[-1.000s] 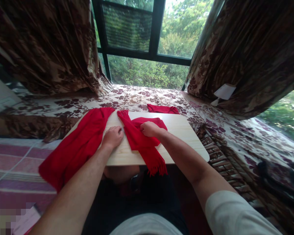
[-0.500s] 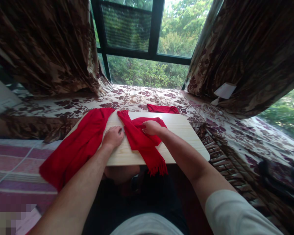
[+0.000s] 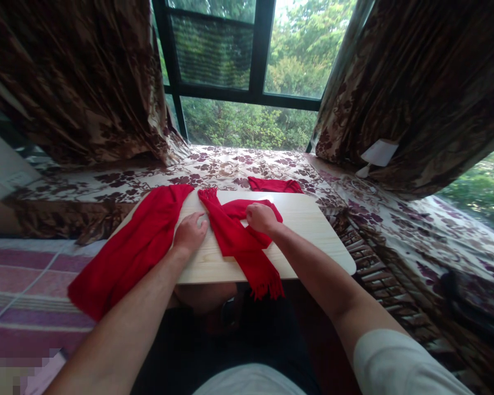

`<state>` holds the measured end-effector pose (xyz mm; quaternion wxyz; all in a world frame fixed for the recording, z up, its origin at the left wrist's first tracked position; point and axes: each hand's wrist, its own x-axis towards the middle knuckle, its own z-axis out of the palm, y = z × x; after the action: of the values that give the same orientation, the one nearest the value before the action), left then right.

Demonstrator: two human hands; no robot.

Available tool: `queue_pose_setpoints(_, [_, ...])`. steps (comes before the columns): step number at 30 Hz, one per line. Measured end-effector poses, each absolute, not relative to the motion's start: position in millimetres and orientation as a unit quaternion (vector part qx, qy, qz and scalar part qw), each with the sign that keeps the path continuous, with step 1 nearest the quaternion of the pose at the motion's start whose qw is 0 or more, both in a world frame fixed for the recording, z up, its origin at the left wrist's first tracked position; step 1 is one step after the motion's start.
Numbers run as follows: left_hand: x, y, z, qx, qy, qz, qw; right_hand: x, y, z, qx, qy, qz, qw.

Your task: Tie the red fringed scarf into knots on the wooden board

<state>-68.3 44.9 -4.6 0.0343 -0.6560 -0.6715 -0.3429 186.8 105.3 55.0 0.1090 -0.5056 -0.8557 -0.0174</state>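
Note:
A red fringed scarf (image 3: 226, 233) lies folded across itself on the small pale wooden table (image 3: 313, 236), one tasselled end at the far edge and the other over the near edge. My right hand (image 3: 262, 218) is closed on the looped part of this scarf, and a little bare wood shows beside the fingers. My left hand (image 3: 190, 231) rests on the tabletop with its fingers loosely bent and apart, holding nothing. It lies between the scarf and a larger red cloth (image 3: 135, 241), which drapes over the table's left side.
Another folded red cloth (image 3: 275, 185) lies beyond the table on the flower-patterned window seat (image 3: 214, 164). A white lamp (image 3: 379, 153) stands at the right near the curtain (image 3: 415, 82). A striped bedspread (image 3: 24, 280) spreads out at the left.
My right hand has shifted slightly to the right, and a gap has appeared in the scarf beside it. My left hand's fingers have spread a little.

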Motion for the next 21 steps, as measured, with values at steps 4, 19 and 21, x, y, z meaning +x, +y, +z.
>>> queue_pose_setpoints(4, [-35,45,26,-0.710,-0.588,-0.386,0.026,200,99,54,-0.477,-0.872,-0.018,0.109])
queue_pose_setpoints(19, [30,70,31,-0.826,-0.536,-0.150,-0.086,214,85,48,-0.386,-0.921,-0.007,0.051])
queue_pose_setpoints(21, [30,66,24,-0.814,-0.542,-0.187,-0.095,214,84,48,-0.400,-0.915,-0.016,0.049])
